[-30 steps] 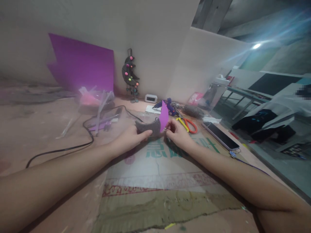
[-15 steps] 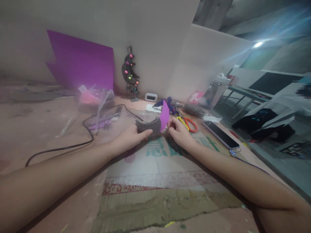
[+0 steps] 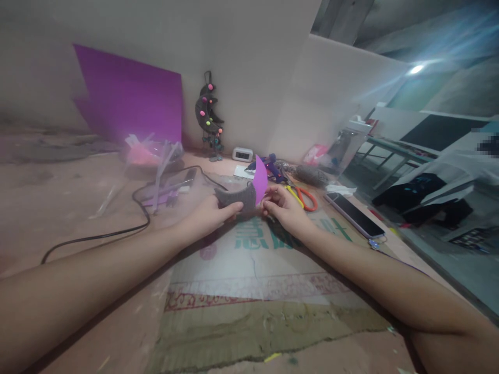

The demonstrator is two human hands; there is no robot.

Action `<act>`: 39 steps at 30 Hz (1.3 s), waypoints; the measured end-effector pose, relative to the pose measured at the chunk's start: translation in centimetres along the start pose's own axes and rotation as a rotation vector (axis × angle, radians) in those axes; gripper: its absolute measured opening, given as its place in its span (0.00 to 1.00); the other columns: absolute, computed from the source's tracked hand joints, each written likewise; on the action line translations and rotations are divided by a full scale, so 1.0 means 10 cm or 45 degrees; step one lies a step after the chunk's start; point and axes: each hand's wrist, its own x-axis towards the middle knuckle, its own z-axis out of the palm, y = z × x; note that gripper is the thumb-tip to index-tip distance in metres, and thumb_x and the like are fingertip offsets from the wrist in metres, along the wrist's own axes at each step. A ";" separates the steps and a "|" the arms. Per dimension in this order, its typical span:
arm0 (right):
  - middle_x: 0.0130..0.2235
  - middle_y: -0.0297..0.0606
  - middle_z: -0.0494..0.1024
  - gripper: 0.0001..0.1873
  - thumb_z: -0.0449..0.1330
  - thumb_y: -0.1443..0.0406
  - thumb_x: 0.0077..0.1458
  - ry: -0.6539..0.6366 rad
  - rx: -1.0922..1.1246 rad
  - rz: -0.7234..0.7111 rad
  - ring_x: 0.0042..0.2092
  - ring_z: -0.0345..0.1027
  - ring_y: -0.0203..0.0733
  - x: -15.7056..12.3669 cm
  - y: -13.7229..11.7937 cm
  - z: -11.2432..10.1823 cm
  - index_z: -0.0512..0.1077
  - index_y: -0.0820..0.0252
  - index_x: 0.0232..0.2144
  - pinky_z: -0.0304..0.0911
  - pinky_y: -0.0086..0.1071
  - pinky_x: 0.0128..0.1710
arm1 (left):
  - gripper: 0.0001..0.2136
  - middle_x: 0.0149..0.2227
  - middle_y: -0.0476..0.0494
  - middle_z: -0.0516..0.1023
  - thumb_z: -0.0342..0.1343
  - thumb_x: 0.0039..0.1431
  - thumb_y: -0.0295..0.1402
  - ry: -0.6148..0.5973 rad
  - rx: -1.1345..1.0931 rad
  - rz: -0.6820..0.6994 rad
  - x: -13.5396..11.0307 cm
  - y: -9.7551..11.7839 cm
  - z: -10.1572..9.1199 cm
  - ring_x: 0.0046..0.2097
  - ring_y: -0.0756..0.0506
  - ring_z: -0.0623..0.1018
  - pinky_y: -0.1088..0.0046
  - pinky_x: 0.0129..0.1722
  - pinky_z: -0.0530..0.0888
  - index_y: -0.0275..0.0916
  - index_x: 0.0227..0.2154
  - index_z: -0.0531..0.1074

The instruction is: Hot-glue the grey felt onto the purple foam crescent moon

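Note:
My left hand [image 3: 208,214] pinches a grey felt crescent [image 3: 236,197] just above a flattened cardboard sheet [image 3: 268,280]. A small purple foam piece [image 3: 260,179] stands up against the crescent's right end, and my right hand [image 3: 283,208] holds it there with closed fingers. Both hands meet over the far end of the cardboard.
Scissors with orange and yellow handles [image 3: 303,196], a blue glue gun [image 3: 273,170] and a phone [image 3: 353,208] lie to the right. A black cable [image 3: 134,205], a plastic bag [image 3: 150,156], a large purple sheet [image 3: 130,96], a hanging moon ornament [image 3: 208,115] and a small clock [image 3: 242,154] sit behind.
Both hands with the crescent and purple piece have shifted slightly up and left; the purple piece sits closer against the crescent.

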 end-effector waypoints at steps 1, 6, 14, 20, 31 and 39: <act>0.27 0.27 0.69 0.13 0.59 0.65 0.50 -0.006 0.011 0.001 0.26 0.64 0.33 0.00 0.00 0.00 0.61 0.56 0.38 0.62 0.31 0.28 | 0.20 0.19 0.51 0.66 0.51 0.57 0.48 0.003 -0.010 0.006 0.00 -0.01 0.00 0.21 0.51 0.63 0.74 0.23 0.59 0.37 0.20 0.66; 0.29 0.29 0.69 0.14 0.59 0.65 0.48 -0.003 0.002 0.001 0.30 0.65 0.34 0.01 0.00 0.00 0.62 0.56 0.38 0.62 0.31 0.31 | 0.19 0.20 0.51 0.67 0.51 0.57 0.47 0.009 -0.014 0.024 0.00 0.00 -0.01 0.22 0.51 0.64 0.74 0.23 0.60 0.37 0.20 0.67; 0.30 0.30 0.66 0.09 0.56 0.65 0.50 0.000 -0.065 -0.016 0.32 0.62 0.36 -0.01 -0.03 0.00 0.63 0.55 0.36 0.61 0.32 0.34 | 0.19 0.17 0.52 0.65 0.51 0.57 0.47 0.012 0.009 -0.005 -0.01 0.05 -0.01 0.20 0.51 0.63 0.74 0.22 0.59 0.38 0.19 0.67; 0.32 0.31 0.65 0.08 0.56 0.64 0.52 -0.018 -0.101 -0.036 0.32 0.61 0.35 -0.02 -0.05 0.01 0.64 0.55 0.36 0.60 0.31 0.33 | 0.18 0.16 0.53 0.64 0.51 0.57 0.45 -0.003 0.033 0.000 -0.02 0.06 -0.02 0.19 0.51 0.62 0.73 0.22 0.58 0.38 0.19 0.66; 0.29 0.28 0.62 0.12 0.59 0.68 0.44 0.064 -0.191 -0.061 0.32 0.60 0.34 0.03 0.06 -0.01 0.63 0.56 0.34 0.59 0.31 0.33 | 0.19 0.15 0.52 0.63 0.51 0.57 0.47 0.015 0.053 0.000 -0.01 0.05 -0.01 0.19 0.51 0.61 0.73 0.22 0.58 0.38 0.18 0.66; 0.30 0.29 0.63 0.10 0.58 0.68 0.45 0.070 -0.245 -0.096 0.33 0.60 0.35 0.02 0.02 -0.01 0.64 0.56 0.34 0.59 0.32 0.35 | 0.18 0.15 0.52 0.63 0.52 0.57 0.46 0.014 0.052 -0.020 -0.02 0.06 -0.01 0.19 0.51 0.61 0.73 0.21 0.57 0.38 0.19 0.67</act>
